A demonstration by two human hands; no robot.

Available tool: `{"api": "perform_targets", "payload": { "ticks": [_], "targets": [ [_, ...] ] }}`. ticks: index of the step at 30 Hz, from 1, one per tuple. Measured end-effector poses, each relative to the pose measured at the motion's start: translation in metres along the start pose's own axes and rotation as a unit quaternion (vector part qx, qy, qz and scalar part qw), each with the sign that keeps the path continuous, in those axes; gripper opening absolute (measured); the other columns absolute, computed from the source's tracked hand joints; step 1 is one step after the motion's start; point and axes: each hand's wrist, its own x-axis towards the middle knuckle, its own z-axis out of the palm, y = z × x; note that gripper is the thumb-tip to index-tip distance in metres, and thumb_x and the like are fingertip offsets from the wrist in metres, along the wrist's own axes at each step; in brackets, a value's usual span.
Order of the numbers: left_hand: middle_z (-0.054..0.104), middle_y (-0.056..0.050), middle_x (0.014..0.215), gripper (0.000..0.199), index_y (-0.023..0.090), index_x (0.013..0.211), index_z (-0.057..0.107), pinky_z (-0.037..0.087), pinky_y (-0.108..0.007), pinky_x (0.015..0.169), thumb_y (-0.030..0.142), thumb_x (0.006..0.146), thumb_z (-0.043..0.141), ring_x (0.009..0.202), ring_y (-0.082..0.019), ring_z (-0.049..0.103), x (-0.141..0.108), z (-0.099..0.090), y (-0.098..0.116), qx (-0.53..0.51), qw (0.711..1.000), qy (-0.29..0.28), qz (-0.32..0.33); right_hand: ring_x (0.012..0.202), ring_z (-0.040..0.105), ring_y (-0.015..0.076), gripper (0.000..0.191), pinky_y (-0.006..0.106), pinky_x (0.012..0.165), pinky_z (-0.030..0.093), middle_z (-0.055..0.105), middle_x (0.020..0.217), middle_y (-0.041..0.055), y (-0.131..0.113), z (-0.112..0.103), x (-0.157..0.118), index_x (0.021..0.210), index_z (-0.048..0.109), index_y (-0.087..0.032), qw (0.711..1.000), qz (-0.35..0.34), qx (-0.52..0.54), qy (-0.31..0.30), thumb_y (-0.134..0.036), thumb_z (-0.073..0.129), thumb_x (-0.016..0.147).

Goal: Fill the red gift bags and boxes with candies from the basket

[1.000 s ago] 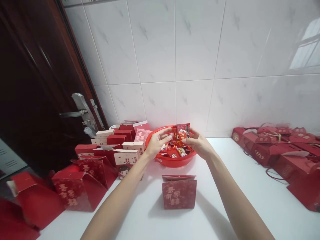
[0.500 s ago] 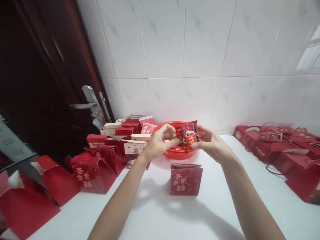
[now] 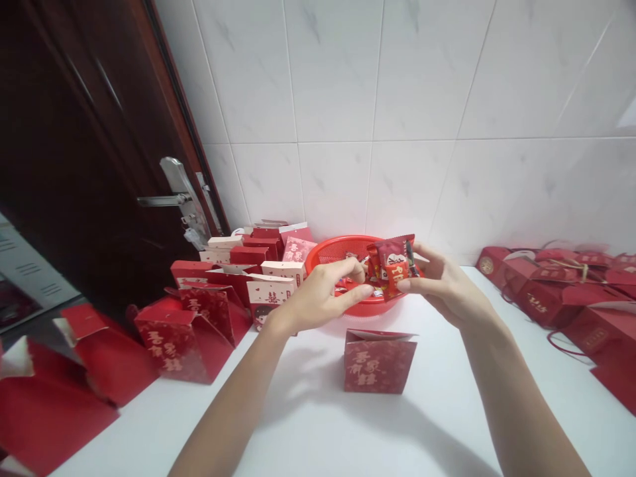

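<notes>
My right hand (image 3: 450, 288) grips a small bunch of wrapped candies (image 3: 392, 265) in red and dark-red packets, thumb in front and fingers behind. It holds them over the right side of a red plastic basket (image 3: 330, 250). My left hand (image 3: 322, 291) is over the basket's front left, thumb and fingers apart, with the fingertips close to the packets. More wrapped candies (image 3: 342, 286) lie in the basket, partly hidden by my hands. In front of the basket a red paper gift box (image 3: 378, 364) with pale lettering stands upright, its top flaps not fully closed.
Rows of red and cream gift boxes (image 3: 183, 338) stand along the left of the white table (image 3: 318, 424). At the right lie red handled boxes (image 3: 551, 285), several crowded together. A tiled wall (image 3: 417, 185) rises behind, and a dark door (image 3: 124, 132) with a metal handle is at the left.
My left hand has drawn away from the bunch of candies and lowered toward the basket. My right hand keeps hold of the candies, now slightly farther right. The view has shifted a little.
</notes>
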Motion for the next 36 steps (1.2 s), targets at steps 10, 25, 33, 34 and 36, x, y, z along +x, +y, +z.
{"api": "perform_targets", "payload": {
  "ticks": [10, 25, 33, 34, 36],
  "targets": [
    [0.068, -0.005, 0.125, 0.021, 0.03, 0.105, 0.076, 0.043, -0.036, 0.102, 0.037, 0.092, 0.061, 0.127, -0.029, 0.055, -0.027, -0.007, 0.021, 0.072, 0.967, -0.244, 0.004, 0.093, 0.069, 0.0269, 0.053, 0.042, 0.082, 0.058, 0.072, 0.105, 0.0071, -0.013, -0.014, -0.01, 0.116, 0.066, -0.023, 0.999, -0.034, -0.02, 0.022, -0.019, 0.084, 0.066],
    [0.065, 0.001, 0.079, 0.022, 0.019, 0.085, 0.07, 0.039, -0.024, 0.064, 0.04, 0.086, 0.064, 0.073, -0.015, 0.056, -0.006, 0.028, -0.001, -0.022, 0.982, -0.183, -0.052, 0.085, 0.063, 0.0171, 0.039, 0.028, 0.071, 0.052, 0.065, 0.098, 0.0057, -0.027, -0.026, -0.022, 0.099, 0.06, -0.016, 0.983, 0.004, -0.1, -0.154, -0.015, 0.082, 0.068],
    [0.071, -0.002, 0.087, 0.023, 0.02, 0.09, 0.074, 0.046, -0.03, 0.079, 0.039, 0.087, 0.062, 0.084, -0.019, 0.062, -0.004, 0.034, -0.001, -0.045, 0.982, -0.161, -0.089, 0.086, 0.061, 0.0176, 0.038, 0.03, 0.074, 0.051, 0.064, 0.097, 0.0061, -0.027, -0.028, -0.02, 0.101, 0.059, -0.015, 0.977, -0.009, -0.137, -0.166, -0.019, 0.081, 0.071],
    [0.072, -0.003, 0.095, 0.024, 0.02, 0.094, 0.074, 0.047, -0.032, 0.083, 0.04, 0.083, 0.067, 0.091, -0.022, 0.063, -0.005, 0.034, 0.0, -0.053, 0.98, -0.17, -0.093, 0.087, 0.062, 0.0179, 0.039, 0.03, 0.074, 0.051, 0.064, 0.098, 0.0065, -0.027, -0.029, -0.02, 0.102, 0.059, -0.015, 0.975, -0.012, -0.145, -0.17, -0.02, 0.081, 0.071],
    [0.071, -0.004, 0.109, 0.036, 0.022, 0.103, 0.072, 0.048, -0.036, 0.088, 0.044, 0.075, 0.076, 0.102, -0.026, 0.063, -0.007, 0.034, 0.003, -0.054, 0.975, -0.191, -0.103, 0.089, 0.062, 0.0183, 0.04, 0.03, 0.075, 0.05, 0.065, 0.1, 0.0073, -0.027, -0.031, -0.02, 0.105, 0.059, -0.014, 0.97, -0.022, -0.159, -0.181, -0.021, 0.081, 0.072]
  ]
}}
